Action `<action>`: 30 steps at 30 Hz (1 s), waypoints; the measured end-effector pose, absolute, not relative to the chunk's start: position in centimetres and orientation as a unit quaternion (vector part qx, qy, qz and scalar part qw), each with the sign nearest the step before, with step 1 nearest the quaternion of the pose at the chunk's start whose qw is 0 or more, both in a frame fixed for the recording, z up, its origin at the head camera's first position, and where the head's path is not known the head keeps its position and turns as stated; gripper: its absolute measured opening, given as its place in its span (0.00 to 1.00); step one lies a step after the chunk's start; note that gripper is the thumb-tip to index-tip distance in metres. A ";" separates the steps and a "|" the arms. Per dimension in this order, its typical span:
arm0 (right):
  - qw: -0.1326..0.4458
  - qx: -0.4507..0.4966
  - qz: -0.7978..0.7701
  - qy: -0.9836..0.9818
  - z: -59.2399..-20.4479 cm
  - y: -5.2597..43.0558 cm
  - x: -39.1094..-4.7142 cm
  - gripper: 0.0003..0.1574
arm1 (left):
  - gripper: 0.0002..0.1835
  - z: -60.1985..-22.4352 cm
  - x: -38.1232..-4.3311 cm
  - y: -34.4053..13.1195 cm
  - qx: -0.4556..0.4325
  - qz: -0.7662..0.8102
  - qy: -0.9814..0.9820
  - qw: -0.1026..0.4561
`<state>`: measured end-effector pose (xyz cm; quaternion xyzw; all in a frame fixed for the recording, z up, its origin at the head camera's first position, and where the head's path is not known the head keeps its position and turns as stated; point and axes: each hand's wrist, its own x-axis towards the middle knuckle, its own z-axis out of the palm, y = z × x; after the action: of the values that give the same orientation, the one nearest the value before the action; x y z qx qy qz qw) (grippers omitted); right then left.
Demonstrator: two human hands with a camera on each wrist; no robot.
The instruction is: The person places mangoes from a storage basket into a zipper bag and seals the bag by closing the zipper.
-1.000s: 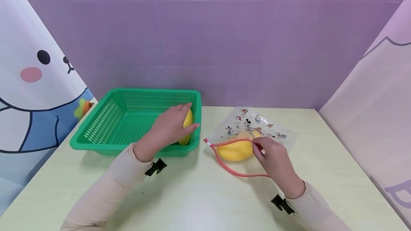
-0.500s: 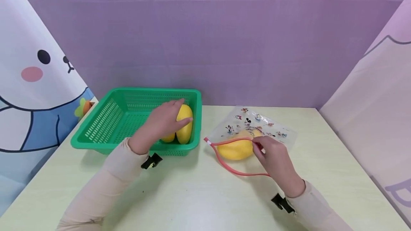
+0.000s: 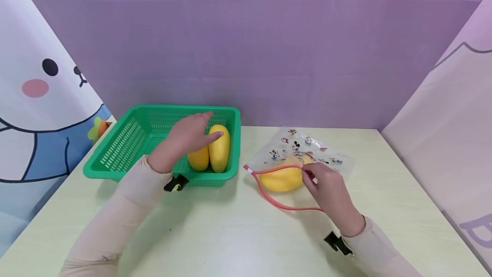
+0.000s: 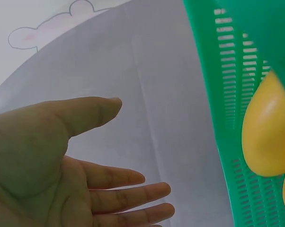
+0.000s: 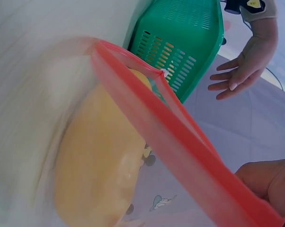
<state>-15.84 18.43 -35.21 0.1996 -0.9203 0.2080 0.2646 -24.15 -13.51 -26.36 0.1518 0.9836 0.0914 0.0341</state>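
My left hand is held over the green plastic basket, thumb and fingers spread and nothing in its grasp. In the basket's right end, two yellow mangoes lie side by side, one partly behind that hand. With thumb and fingertips, my right hand pinches the red zip edge of a clear zip bag printed with small cartoon figures. Inside the bag, a yellow mango rests near the mouth; it fills much of the right wrist view. The red-edged mouth stands apart in a loop.
The basket sits at the left of a pale table, close to the purple backdrop. To its right, the bag lies a short gap away. Printed cloth panels border the table at both sides.
My left hand has drawn back to the left and up from the mangoes in the basket, uncovering more of them. The right hand keeps its pinch on the zip bag in the same place.
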 end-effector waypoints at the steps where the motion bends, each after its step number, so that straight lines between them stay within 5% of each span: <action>1: 0.265 0.200 0.208 -0.920 -35.2 18.4 -15.8 0.06 | 0.40 -26.3 -24.3 -13.6 0.151 0.092 0.984 0.038; 30: 0.260 0.200 0.211 -0.921 -35.0 18.5 -15.5 0.06 | 0.40 -25.7 -28.6 -14.1 0.133 0.172 0.970 0.104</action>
<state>-15.51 18.50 -35.00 0.1998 -0.9209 0.2106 0.2601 -28.60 -14.11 -25.72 0.1332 0.9705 0.1723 0.1038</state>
